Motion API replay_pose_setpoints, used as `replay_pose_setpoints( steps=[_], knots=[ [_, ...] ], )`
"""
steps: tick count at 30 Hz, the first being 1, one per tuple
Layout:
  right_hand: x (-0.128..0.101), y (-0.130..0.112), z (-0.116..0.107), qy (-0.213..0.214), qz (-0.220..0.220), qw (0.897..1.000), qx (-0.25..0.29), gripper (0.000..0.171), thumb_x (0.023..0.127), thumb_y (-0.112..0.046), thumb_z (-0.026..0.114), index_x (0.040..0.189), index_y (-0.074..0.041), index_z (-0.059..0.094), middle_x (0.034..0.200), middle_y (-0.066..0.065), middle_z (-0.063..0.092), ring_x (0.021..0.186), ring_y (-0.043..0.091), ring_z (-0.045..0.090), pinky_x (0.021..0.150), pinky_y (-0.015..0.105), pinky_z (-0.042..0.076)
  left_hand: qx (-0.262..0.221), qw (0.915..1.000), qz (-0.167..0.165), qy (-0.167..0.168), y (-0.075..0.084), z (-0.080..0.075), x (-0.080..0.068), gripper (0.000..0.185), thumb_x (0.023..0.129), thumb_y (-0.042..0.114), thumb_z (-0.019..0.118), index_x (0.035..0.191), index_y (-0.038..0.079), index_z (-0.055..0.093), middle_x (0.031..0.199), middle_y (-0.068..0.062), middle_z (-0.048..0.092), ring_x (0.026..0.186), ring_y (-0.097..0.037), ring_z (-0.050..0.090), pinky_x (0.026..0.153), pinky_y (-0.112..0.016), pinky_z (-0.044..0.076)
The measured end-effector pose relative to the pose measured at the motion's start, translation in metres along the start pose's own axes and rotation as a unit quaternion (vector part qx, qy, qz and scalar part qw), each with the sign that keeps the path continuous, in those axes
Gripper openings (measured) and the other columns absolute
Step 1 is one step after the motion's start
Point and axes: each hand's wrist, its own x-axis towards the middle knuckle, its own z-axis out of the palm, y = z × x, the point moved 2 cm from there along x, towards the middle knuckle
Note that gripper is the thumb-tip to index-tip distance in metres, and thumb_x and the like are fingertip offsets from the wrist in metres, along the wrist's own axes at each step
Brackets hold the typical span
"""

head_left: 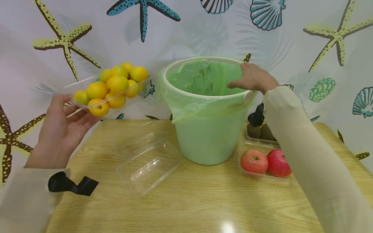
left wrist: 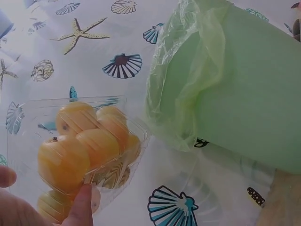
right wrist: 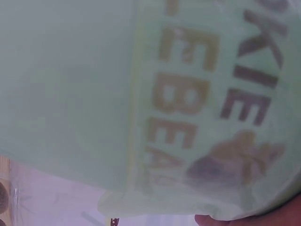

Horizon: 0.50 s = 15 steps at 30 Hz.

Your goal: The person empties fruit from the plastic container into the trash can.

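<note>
My left hand (head_left: 68, 121) holds a clear plastic tray (left wrist: 134, 101) of several small orange-yellow citrus fruits (head_left: 117, 84) above the table's left side. The tray is tilted, its far end raised, with fingers beneath it and the thumb at its near edge. At centre stands a pale green bin (head_left: 208, 136) lined with a thin green plastic bag (left wrist: 207, 61). My right hand (head_left: 256, 77) rests at the bin's right rim, its thumb extended over the opening. In the right wrist view, bag and bin wall fill most of the picture, and little of the hand shows.
A clear plastic container (head_left: 148, 168) lies on the wooden table (head_left: 186, 207), left of the bin. Right of it, a tray (head_left: 262, 176) holds red apples (head_left: 254, 161); behind, brown fruits (head_left: 266, 132) sit in another tray. Patterned cloth (head_left: 306, 48) hangs behind the table.
</note>
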Motion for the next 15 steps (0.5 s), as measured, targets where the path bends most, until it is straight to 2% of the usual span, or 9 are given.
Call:
replay_pose_setpoints(
  steps=[7, 15],
  knots=[
    [0.0, 0.002, 0.002, -0.001, 0.002, 1.0, -0.008, 0.097, 0.091, -0.05, 0.05, 0.151, 0.0, -0.007, 0.158, 0.021, -0.012, 0.146, 0.04, -0.006, 0.117, 0.057, 0.008, -0.002, 0.9999, -0.01, -0.014, 0.003, 0.018, 0.008, 0.051, 0.094, 0.025, 0.057, 0.134, 0.018, 0.028, 0.128, -0.002, 0.034, 0.122, -0.019, 0.044, 0.098, -0.036, 0.049],
    [0.0, 0.0, 0.003, 0.004, -0.001, 1.0, -0.004, 0.097, 0.091, -0.049, 0.051, 0.151, -0.001, -0.007, 0.158, 0.02, -0.012, 0.146, 0.039, -0.006, 0.117, 0.057, 0.008, 0.035, 0.9993, 0.012, -0.011, 0.0, 0.042, 0.012, 0.056, 0.093, 0.027, 0.058, 0.135, 0.017, 0.023, 0.127, -0.005, 0.036, 0.122, -0.019, 0.045, 0.093, -0.036, 0.052]
  ],
)
